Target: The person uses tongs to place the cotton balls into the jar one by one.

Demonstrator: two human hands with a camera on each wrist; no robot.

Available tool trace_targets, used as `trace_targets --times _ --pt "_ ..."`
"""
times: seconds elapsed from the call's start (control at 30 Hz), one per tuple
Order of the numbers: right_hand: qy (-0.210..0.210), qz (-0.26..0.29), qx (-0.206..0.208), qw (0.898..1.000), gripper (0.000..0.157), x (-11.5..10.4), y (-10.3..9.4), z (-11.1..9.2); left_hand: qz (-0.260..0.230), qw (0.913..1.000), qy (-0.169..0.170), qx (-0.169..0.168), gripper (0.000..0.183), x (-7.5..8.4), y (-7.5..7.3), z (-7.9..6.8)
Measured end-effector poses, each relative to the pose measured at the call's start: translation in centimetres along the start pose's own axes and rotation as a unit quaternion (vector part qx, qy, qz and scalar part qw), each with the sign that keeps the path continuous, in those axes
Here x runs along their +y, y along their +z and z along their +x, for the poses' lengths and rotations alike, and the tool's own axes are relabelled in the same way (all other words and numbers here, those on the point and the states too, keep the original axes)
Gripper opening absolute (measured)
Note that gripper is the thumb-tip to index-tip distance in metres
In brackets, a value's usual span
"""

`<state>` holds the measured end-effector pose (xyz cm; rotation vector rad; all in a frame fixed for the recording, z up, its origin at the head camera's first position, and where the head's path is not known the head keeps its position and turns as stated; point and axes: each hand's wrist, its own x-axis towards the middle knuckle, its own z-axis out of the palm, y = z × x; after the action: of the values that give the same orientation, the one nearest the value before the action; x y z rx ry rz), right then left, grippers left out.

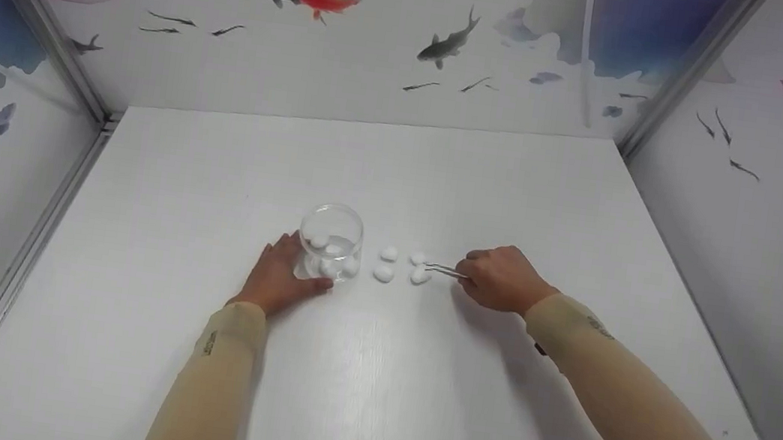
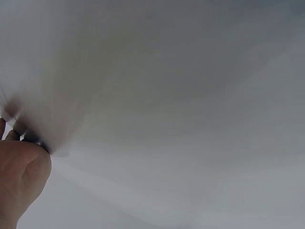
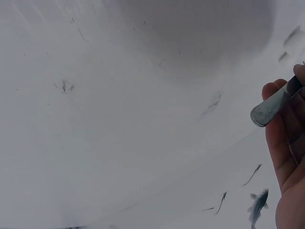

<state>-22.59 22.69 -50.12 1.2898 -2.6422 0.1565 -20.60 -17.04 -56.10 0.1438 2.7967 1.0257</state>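
Note:
A clear round jar (image 1: 335, 206) stands on the white table with several white cotton balls (image 1: 328, 268) inside. My left hand (image 1: 280, 275) holds the jar from its left side, the thumb along the front and the fingers partly hidden behind it. In my right hand (image 1: 502, 278) I grip metal tweezers (image 1: 447, 270), tips pointing left. Those tips are at two cotton balls, an upper one (image 1: 417, 259) and a lower one (image 1: 420, 276); whether they pinch either I cannot tell. The rounded end of the tweezers (image 3: 267, 110) shows in the right wrist view.
Two more cotton balls, one farther back (image 1: 389, 254) and one nearer (image 1: 384, 273), lie between the jar and the tweezers. White panels (image 1: 377, 97) printed with fish enclose the table (image 1: 355, 382) at the back and both sides.

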Motion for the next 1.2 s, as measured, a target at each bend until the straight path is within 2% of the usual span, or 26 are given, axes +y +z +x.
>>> trace_targets --times 0.43,0.83,1.2 --pt "-0.011 0.005 0.010 1.000 0.010 -0.3 0.4 0.2 0.003 1.0000 -0.006 0.002 0.115 0.0 0.2 0.0" --pt "-0.003 0.003 -0.022 1.000 0.008 -0.7 0.8 0.3 0.001 1.0000 -0.001 0.006 0.116 0.1 0.1 -0.1" --pt "-0.020 -0.006 -0.013 1.000 0.012 -1.0 1.1 0.5 -0.006 0.9997 -0.023 -0.006 0.116 0.2 0.0 -0.2"
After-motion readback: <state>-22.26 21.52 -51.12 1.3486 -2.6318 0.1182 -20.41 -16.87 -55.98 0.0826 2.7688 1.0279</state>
